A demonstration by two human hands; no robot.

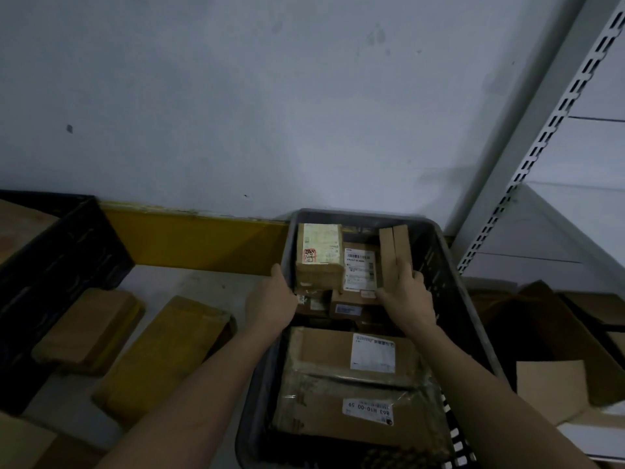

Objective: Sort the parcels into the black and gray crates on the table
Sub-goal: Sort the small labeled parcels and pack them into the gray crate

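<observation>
Dim bench [203, 282], gray crate [449, 286] nearly full: slim upright parcel [394, 252] is held by right hand [407, 299], rim gripped by left hand [272, 299]. Could get tipped over if released leaning.

The gray crate [449, 265] is packed with boxes [351, 360] nearly wall to wall, both hands inside its far end. On the table [203, 282], two envelopes [162, 353] block the near left; bare surface shows toward the far edge.

Brown parcels [355, 360] with white labels fill the gray crate [449, 282]; black crate [61, 252], yellow wall stripe [189, 238].
</observation>
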